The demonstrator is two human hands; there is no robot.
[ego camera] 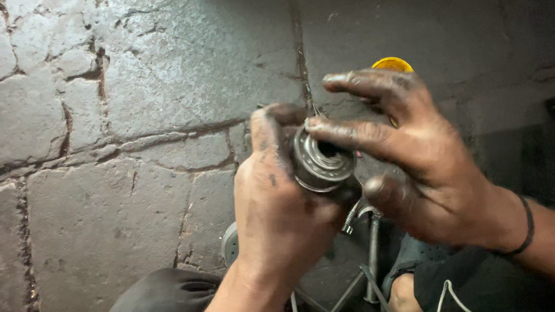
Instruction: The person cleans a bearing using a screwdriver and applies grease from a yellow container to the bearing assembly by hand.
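My left hand (274,196) grips a round metal hub-like part (321,162) with stacked steel rings and a dark centre hole, held up over my lap. My right hand (412,164), smeared with black grease, has its fingers spread over the part, and its index fingertip touches the rim near the hole. The right thumb rests just below the part. A thin black band circles my right wrist.
Cracked grey stone paving (87,126) fills the left and top. A small yellow lid (392,64) shows behind my right fingers. Metal rods and a threaded bolt (370,255) lie between my knees, beside a round metal disc (230,244). The right side is in dark shadow.
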